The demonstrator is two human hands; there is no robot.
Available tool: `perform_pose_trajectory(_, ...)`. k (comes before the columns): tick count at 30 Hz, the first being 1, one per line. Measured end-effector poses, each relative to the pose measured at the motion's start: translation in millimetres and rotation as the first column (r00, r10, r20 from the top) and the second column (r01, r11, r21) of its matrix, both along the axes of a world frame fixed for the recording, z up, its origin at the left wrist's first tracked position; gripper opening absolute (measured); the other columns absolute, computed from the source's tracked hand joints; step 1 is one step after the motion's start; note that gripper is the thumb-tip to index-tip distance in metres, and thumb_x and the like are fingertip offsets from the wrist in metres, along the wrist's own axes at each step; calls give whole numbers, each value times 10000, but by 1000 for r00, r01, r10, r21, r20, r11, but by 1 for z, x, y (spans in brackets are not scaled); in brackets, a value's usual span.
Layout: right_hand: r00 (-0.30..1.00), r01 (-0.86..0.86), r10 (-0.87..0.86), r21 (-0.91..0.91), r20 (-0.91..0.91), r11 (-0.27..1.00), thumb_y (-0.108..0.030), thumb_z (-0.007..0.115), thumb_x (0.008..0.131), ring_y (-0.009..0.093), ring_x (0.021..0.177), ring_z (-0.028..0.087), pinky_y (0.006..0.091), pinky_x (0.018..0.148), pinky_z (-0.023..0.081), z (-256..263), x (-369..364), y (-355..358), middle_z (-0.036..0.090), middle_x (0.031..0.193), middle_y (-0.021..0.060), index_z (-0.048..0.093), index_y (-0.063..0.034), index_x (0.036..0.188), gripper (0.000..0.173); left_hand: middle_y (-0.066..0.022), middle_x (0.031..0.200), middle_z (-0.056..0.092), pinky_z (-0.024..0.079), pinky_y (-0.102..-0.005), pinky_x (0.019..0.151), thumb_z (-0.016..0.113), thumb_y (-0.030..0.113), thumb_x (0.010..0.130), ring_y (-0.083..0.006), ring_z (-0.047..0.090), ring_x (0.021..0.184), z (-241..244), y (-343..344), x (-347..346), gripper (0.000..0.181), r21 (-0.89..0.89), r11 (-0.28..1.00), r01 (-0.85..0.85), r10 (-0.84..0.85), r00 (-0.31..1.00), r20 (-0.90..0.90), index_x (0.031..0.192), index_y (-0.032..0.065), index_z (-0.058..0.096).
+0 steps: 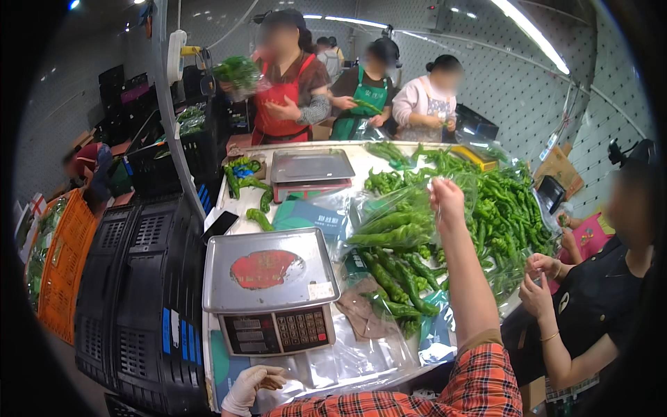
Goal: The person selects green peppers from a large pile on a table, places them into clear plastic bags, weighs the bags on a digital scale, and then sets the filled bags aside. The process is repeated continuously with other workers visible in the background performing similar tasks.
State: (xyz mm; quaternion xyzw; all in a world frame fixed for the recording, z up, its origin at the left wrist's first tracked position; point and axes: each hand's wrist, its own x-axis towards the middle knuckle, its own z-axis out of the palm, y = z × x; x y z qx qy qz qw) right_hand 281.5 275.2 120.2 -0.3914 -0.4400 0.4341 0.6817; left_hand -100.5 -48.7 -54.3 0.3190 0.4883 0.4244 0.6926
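My right hand (446, 200) is raised over the table and grips the gathered top of a clear plastic bag (417, 195). Long green peppers (396, 228) lie inside that bag. At the table's near left corner is my left hand (251, 388), in a white glove with stained fingers. Its fingers are loosely bent, with nothing visible in them, beside flat clear plastic bags (338, 365). A digital scale (271, 284) with a bare metal pan stands just beyond it. More large green peppers (398, 281) lie below the held bag, near a brown cloth (365, 313).
A heap of green peppers (505, 208) covers the table's right side. A second scale (312, 166), printed teal packaging (312, 216) and a phone (221, 223) are farther back. Black crates (140, 292) stand left. Several people work around the table, one close at right (583, 297).
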Motion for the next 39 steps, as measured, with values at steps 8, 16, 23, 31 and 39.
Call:
perform_pose_trajectory(8,991,-25,0,183,133,983,-117,623,794,61,470,466,189,426,363,121,-101,-17,528,634,-13,579,-56,810,77,-37,761,631,472,-259,619,468,333,887,-125,582,660,-51,-2,-6,361,-66,982,-175,185,962,203,1028,29,606)
perform_pose_trajectory(16,970,-189,220,250,-104,950,-100,558,834,76,510,502,174,411,355,125,-180,-21,547,640,19,514,-70,763,89,-123,830,640,504,-263,696,439,313,900,-184,631,755,-61,-9,-22,438,-15,965,-261,252,916,313,1058,-78,558)
perform_pose_trajectory(23,912,-410,399,-199,-96,890,-57,505,803,151,665,614,213,470,401,17,-208,-83,626,886,99,483,-50,945,144,-76,805,638,439,-237,651,422,283,916,-116,562,683,-55,-26,-12,375,26,940,-339,314,893,323,1046,-24,595)
perform_pose_trajectory(31,616,-718,782,-474,-94,509,-48,546,805,203,697,612,281,553,486,-58,-148,-183,607,891,169,474,0,1006,219,-53,809,646,472,-233,706,420,292,930,-116,603,743,-34,-31,7,365,38,949,-313,297,929,221,1058,4,605)
perform_pose_trajectory(39,681,-531,660,-407,318,743,-20,540,809,127,602,582,235,571,456,-66,-43,-206,625,704,93,562,27,897,102,-34,841,633,449,-197,684,448,246,921,-79,576,756,-6,-15,19,302,122,963,-240,234,970,62,1027,21,619)
